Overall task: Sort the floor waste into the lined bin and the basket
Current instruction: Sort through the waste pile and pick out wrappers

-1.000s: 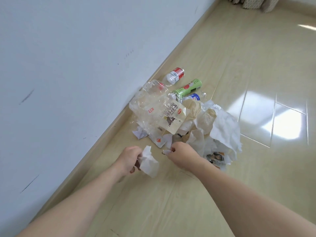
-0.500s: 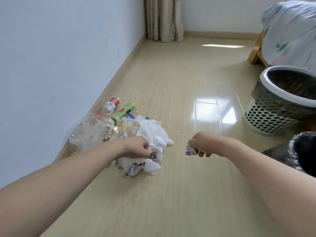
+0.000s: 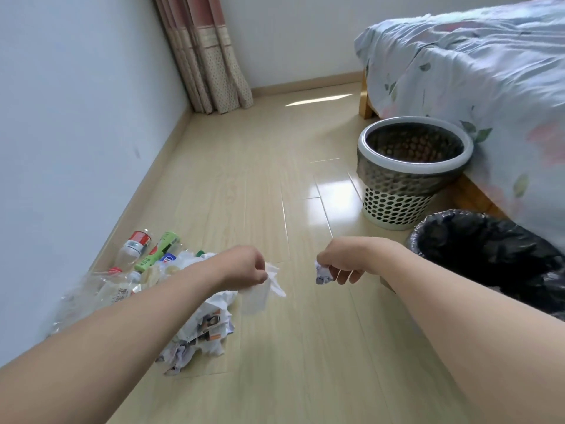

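My left hand [image 3: 244,267] holds a crumpled white tissue [image 3: 260,293] above the floor, just right of the waste pile [image 3: 201,325]. My right hand [image 3: 342,263] pinches a small crumpled paper ball [image 3: 323,273]. The pile lies along the left wall: crumpled papers, clear plastic bags [image 3: 91,295] and bottles, one with a red label [image 3: 137,243], one green [image 3: 159,250]. A white perforated basket [image 3: 397,206] stands at the right by the bed. The black-lined bin [image 3: 489,258] sits nearer, right of my right hand.
A bed with a pale floral cover [image 3: 474,71] fills the upper right. A pink curtain [image 3: 208,56] hangs in the far corner. The left wall [image 3: 76,117] runs beside the pile. Pale wood floor [image 3: 275,179] stretches between pile and containers.
Both hands have lifted away from the pile with their scraps and moved right. My view has swung up and right, bringing the basket, bin and bed fully into sight.
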Motion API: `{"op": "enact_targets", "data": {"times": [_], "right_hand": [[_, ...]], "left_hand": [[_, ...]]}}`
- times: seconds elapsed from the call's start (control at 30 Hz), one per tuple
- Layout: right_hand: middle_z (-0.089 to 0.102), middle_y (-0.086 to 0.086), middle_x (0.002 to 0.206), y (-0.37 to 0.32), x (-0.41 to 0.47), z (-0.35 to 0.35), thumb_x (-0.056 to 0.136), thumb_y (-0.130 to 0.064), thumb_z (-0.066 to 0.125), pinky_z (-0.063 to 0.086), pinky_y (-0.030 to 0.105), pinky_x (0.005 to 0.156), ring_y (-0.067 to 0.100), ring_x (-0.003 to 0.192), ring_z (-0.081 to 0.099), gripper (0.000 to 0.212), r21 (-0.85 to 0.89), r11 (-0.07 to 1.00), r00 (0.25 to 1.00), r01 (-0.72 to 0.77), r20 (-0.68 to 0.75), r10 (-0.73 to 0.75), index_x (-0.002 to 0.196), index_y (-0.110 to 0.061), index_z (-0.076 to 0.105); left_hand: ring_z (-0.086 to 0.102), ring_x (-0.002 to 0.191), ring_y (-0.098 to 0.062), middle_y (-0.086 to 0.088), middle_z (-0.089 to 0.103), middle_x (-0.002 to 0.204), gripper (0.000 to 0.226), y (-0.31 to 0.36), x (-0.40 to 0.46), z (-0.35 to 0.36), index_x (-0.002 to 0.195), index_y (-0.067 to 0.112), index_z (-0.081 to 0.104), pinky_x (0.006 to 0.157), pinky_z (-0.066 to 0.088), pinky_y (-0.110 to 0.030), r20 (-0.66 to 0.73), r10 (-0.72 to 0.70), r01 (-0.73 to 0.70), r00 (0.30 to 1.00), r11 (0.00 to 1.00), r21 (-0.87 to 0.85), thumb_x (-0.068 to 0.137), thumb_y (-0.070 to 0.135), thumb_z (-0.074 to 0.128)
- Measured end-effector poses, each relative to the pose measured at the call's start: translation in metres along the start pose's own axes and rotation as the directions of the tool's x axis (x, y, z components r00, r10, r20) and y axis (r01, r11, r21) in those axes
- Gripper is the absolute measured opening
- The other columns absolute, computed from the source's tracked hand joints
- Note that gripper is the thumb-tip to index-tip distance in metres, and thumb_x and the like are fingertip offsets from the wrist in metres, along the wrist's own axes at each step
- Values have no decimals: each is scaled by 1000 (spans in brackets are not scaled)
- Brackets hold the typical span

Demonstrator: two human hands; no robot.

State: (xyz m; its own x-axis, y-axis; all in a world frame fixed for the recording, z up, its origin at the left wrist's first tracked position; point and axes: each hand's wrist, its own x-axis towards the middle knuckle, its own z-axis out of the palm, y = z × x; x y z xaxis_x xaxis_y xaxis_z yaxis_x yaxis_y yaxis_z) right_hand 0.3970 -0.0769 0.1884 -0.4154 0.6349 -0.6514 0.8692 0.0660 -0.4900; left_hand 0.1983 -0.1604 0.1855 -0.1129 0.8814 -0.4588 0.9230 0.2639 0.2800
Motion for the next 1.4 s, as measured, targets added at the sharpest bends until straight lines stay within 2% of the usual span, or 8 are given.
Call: {"op": "enact_targets", "data": {"times": [0.2, 0.57, 0.7, 0.9, 1.03, 1.13, 1.27, 1.4], "right_hand": [[60, 2, 70, 43, -14, -39, 91, -19, 43, 43, 24, 56, 16, 57, 55, 19, 49, 997, 990, -57, -129, 63, 85, -9, 57], [52, 6, 67, 182, -58, -95, 90, -16, 51, 40, 25, 59, 24, 65, 52, 25, 29, 960, 846, -279, -466, 260, 67, -8, 47], [50, 4, 66, 222, -53, -92, 86, -11, 55, 36, 24, 51, 23, 63, 50, 27, 77, 932, 779, -354, -528, 339, 62, -14, 42], [54, 7, 117, 193, -27, -91, 92, -15, 45, 47, 37, 89, 26, 105, 54, 30, -61, 997, 472, -47, -881, -32, 120, -11, 56], [50, 5, 121, 107, 49, -51, 91, -13, 45, 45, 34, 88, 25, 107, 54, 35, -231, 943, 692, 238, -642, -331, 125, -15, 53], [37, 11, 135, 61, 117, 8, 90, -14, 47, 44, 33, 85, 33, 114, 52, 48, -201, 969, 932, 146, -301, -203, 137, -13, 37], [26, 16, 142, 54, 183, 78, 94, -27, 44, 41, 44, 101, 39, 124, 41, 56, -255, 966, 981, -44, -192, -5, 144, -18, 21], [44, 19, 129, 53, 200, 125, 95, -14, 46, 43, 38, 95, 37, 118, 46, 31, -272, 960, 959, -73, -282, -7, 124, -7, 45]], "left_hand": [[64, 62, -9, 6, 65, 77, 24, 59, 16, -14, 103, 18, 57, 57, 47, -23, -62, 109, -111, 992, 993, -34, 84, 6, 51], [64, 56, -20, -11, 66, 70, 16, 254, 78, 15, 79, 9, 64, 53, 56, -28, -187, 225, -290, 956, 815, -503, 82, 0, 52], [71, 69, -22, -12, 67, 94, 26, 302, 97, 51, 115, 8, 60, 62, 61, -32, -22, 246, -212, 969, 784, -584, 90, 8, 52], [66, 72, -23, -13, 64, 102, 40, 233, 138, 23, 130, 14, 46, 61, 56, -33, -205, 5, -127, 979, 799, -588, 90, 20, 47], [61, 67, -22, -11, 69, 90, 22, 114, 129, 9, 102, 10, 59, 63, 50, -32, -210, -135, 20, 968, 881, -473, 88, 15, 43], [64, 70, -23, -9, 71, 89, 21, 33, 106, 27, 95, 11, 61, 65, 51, -31, -111, -199, 149, 974, 923, -355, 86, 12, 42], [61, 83, -18, 0, 66, 99, 24, -40, 71, 53, 108, 16, 62, 73, 50, -27, 81, -198, 205, 977, 975, -87, 90, 17, 46], [57, 95, -13, 6, 63, 109, 22, -94, 30, 58, 107, 24, 62, 79, 46, -26, 171, -177, 173, 969, 984, 38, 92, 24, 48]]}}
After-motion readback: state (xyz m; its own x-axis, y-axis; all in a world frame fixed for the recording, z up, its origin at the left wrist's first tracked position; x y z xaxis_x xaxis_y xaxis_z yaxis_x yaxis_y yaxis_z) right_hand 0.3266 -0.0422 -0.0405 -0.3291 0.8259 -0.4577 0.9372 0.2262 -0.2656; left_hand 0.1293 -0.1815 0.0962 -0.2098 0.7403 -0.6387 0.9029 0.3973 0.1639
